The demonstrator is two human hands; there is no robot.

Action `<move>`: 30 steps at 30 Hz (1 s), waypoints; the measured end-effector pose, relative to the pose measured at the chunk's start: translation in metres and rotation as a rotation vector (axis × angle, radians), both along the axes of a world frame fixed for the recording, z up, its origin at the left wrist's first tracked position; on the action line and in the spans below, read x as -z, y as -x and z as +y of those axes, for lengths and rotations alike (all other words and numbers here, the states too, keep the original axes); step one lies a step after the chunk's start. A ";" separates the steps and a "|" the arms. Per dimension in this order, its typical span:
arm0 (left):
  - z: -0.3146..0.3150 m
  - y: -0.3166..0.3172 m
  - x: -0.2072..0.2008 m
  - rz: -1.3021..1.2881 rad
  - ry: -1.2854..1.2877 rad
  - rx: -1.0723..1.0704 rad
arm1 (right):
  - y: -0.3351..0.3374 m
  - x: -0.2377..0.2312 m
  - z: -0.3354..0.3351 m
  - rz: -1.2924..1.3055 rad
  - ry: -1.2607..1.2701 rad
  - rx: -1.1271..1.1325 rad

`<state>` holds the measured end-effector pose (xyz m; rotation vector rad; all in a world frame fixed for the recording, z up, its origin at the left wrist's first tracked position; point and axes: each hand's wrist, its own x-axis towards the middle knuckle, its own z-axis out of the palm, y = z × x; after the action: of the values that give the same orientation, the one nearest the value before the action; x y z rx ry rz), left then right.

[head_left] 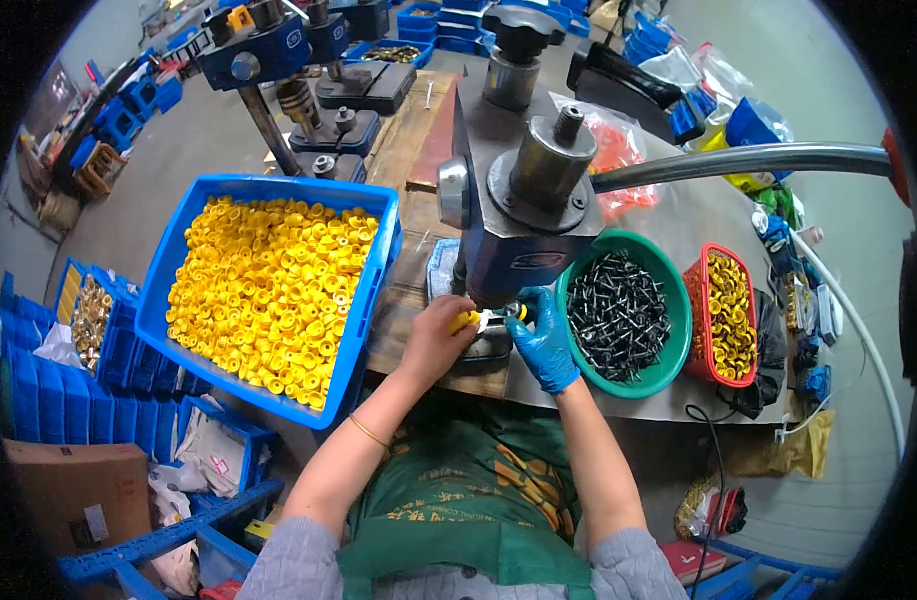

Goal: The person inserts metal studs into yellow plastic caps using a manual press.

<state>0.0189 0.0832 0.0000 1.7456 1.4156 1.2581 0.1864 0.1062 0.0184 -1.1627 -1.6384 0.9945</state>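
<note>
Both my hands meet under the head of a dark blue bench press [523, 240], over its base. My bare left hand [438, 338] pinches a small yellow cap [464, 321] at its fingertips. On the other side, my right hand [546, 345], in a blue glove, has its fingers closed at a small metal piece with some yellow, too small and partly covered to name. Between the hands a bright metal part [492, 321] shows on the press. A blue crate [391, 225] of yellow caps stands left of my left hand. A green basin [681, 330] of dark metal pins sits right of the glove.
A red basket [746, 290] of yellow and metallic pieces stands beyond the basin. The press's long steel lever [748, 160] reaches out to the right. More presses [328, 130] stand at the far left. Stacked blue crates [68, 400] and a cardboard box [78, 495] are at the lower left.
</note>
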 end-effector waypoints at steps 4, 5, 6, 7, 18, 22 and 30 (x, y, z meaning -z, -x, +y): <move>-0.002 0.003 0.003 -0.111 0.106 -0.041 | 0.000 -0.022 0.001 -0.257 0.039 -0.121; -0.004 0.005 0.004 -0.216 0.199 -0.087 | 0.001 -0.024 0.001 -0.322 0.062 -0.181; -0.006 0.007 0.003 -0.216 0.197 -0.082 | 0.003 -0.018 0.005 -0.330 -0.054 -0.188; -0.008 0.009 0.001 -0.178 0.173 -0.125 | 0.001 -0.016 0.007 -0.332 -0.056 -0.184; -0.031 0.024 0.007 -0.262 0.253 -0.179 | 0.015 0.013 0.034 -0.650 -0.283 -0.344; -0.032 0.025 0.011 -0.299 0.260 -0.167 | 0.015 0.005 0.025 -0.545 0.008 -0.335; -0.037 0.022 0.016 -0.382 0.287 -0.152 | -0.039 -0.204 0.044 1.001 -0.253 0.060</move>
<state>-0.0027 0.0465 -0.0159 1.1552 1.4345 1.3076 0.2256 0.1504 0.2229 -0.3938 -0.8682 1.0418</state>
